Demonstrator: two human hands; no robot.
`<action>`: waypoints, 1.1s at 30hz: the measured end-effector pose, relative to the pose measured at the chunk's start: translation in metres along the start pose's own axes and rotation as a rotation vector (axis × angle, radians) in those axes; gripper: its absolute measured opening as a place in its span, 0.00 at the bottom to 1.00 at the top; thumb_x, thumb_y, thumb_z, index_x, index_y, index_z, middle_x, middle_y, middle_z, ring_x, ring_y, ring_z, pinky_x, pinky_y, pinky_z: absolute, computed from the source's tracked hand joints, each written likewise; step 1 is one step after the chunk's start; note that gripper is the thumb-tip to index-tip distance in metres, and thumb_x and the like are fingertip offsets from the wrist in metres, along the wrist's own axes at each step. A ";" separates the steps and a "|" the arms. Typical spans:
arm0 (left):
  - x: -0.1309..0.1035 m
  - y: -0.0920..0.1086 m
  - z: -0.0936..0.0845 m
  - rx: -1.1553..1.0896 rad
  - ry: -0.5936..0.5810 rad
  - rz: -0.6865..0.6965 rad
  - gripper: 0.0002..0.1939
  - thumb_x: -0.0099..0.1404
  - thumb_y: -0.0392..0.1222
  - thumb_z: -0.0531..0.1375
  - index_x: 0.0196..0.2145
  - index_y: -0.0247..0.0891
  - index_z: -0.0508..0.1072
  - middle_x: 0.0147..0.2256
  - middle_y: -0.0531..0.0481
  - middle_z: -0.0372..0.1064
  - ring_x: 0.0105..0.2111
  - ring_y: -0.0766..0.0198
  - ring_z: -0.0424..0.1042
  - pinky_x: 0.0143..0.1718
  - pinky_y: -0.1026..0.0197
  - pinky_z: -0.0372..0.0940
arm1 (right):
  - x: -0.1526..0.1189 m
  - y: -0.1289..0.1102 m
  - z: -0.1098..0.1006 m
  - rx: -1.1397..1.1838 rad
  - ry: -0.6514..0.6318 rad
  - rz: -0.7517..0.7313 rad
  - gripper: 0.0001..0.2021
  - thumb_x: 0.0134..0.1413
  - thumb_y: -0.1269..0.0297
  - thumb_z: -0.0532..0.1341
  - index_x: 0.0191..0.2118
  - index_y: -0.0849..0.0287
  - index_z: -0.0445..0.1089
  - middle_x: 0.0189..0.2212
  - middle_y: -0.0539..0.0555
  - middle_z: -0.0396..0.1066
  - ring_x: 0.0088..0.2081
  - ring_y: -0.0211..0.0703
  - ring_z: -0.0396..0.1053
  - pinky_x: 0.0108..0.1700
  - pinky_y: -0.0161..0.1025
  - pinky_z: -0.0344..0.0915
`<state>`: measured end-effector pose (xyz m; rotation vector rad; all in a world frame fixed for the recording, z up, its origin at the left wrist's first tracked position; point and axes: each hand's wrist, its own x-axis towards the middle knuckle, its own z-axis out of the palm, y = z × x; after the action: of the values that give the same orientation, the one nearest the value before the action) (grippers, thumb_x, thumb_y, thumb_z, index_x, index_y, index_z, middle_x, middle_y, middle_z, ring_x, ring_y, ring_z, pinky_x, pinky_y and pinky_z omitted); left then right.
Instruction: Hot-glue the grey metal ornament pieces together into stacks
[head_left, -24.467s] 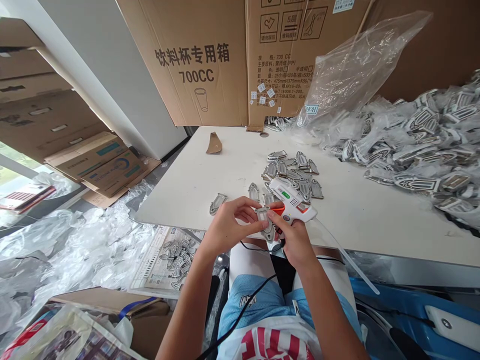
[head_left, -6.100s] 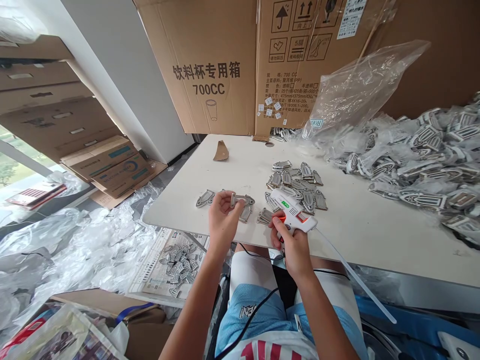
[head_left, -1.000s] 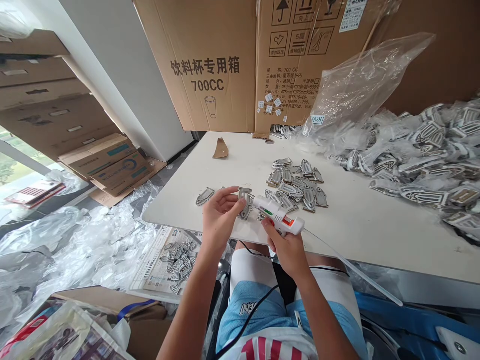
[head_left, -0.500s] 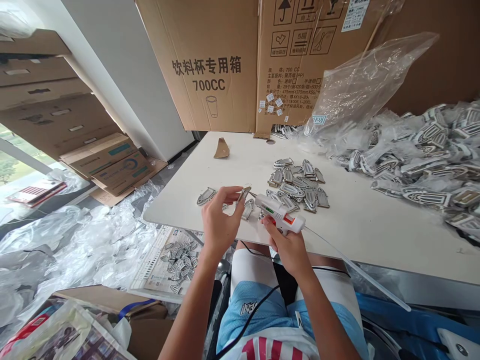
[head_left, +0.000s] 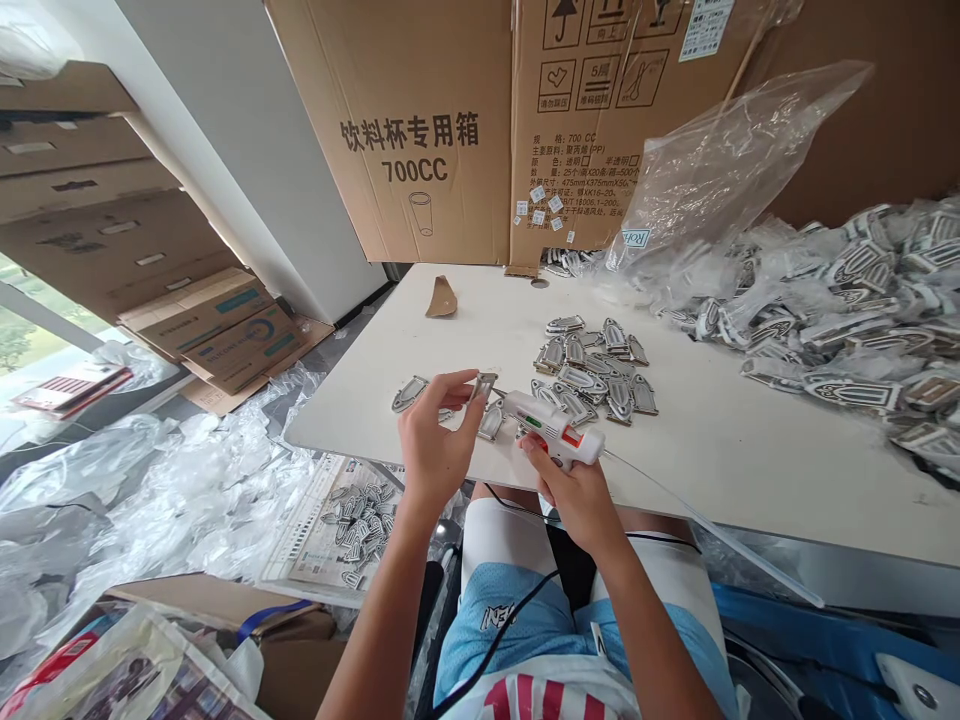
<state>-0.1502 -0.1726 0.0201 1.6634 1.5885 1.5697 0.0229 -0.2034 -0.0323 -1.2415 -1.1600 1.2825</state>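
Observation:
Between the thumb and fingers of my left hand (head_left: pixel 436 440) is a small silver metal piece (head_left: pixel 485 384), rounded at one end, held up above the table. My right hand (head_left: pixel 571 487) grips a white hot glue gun (head_left: pixel 551 424) with an orange-red window. Its nozzle points left, right at the metal piece; whether they touch I cannot tell. A long translucent glue stick (head_left: pixel 720 530) trails out of the gun's back, down to the right. Similar metal pieces (head_left: pixel 592 375) lie in a loose heap beyond the gun, and a single one (head_left: pixel 409 393) lies left of my left hand.
Plastic-wrapped metal pieces (head_left: pixel 847 310) are piled on the table's right side. A large cardboard box (head_left: pixel 435 90) stands behind the white table (head_left: pixel 360 370). More pieces rest on a newspaper-covered board (head_left: pixel 300 540) lower left. A black cable (head_left: pixel 517 620) crosses my lap.
The metal piece in my left hand has turned so that more of its slotted face shows. Both hands and the glue gun have shifted very slightly left.

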 end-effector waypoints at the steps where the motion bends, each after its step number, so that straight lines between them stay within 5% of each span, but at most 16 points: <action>1: 0.000 -0.001 0.000 -0.021 0.000 -0.018 0.12 0.66 0.42 0.69 0.48 0.46 0.82 0.38 0.49 0.82 0.39 0.56 0.80 0.48 0.52 0.73 | 0.000 -0.001 0.000 -0.005 0.003 -0.002 0.23 0.64 0.43 0.67 0.47 0.59 0.77 0.18 0.42 0.57 0.22 0.38 0.52 0.26 0.37 0.55; 6: 0.004 -0.009 0.000 -0.126 -0.002 -0.135 0.14 0.65 0.43 0.69 0.49 0.45 0.82 0.39 0.48 0.81 0.41 0.56 0.80 0.47 0.54 0.73 | 0.001 0.000 0.000 0.101 0.027 0.002 0.22 0.61 0.41 0.69 0.40 0.58 0.75 0.18 0.43 0.58 0.19 0.36 0.50 0.22 0.36 0.50; 11: 0.009 -0.025 -0.009 -0.004 -0.004 -0.231 0.14 0.65 0.43 0.68 0.48 0.43 0.82 0.39 0.46 0.81 0.36 0.57 0.78 0.43 0.53 0.73 | 0.004 0.005 0.001 0.170 0.051 -0.047 0.20 0.62 0.43 0.69 0.38 0.58 0.73 0.17 0.42 0.58 0.17 0.33 0.49 0.20 0.35 0.47; 19: 0.008 -0.042 -0.016 0.272 -0.160 -0.191 0.11 0.62 0.38 0.66 0.43 0.45 0.82 0.33 0.47 0.82 0.35 0.50 0.79 0.42 0.51 0.70 | 0.005 0.005 0.002 0.197 0.061 -0.046 0.18 0.63 0.46 0.68 0.40 0.57 0.71 0.26 0.48 0.70 0.17 0.30 0.52 0.19 0.34 0.47; 33: 0.007 -0.034 -0.017 0.621 -0.254 -0.135 0.18 0.65 0.35 0.64 0.53 0.44 0.76 0.51 0.46 0.81 0.53 0.46 0.77 0.50 0.49 0.69 | 0.006 0.006 0.001 0.175 0.065 -0.052 0.18 0.64 0.47 0.68 0.40 0.57 0.70 0.29 0.49 0.73 0.17 0.29 0.54 0.18 0.33 0.52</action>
<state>-0.1815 -0.1635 0.0004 1.8971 2.1184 0.7909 0.0215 -0.1982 -0.0386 -1.1085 -1.0051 1.2674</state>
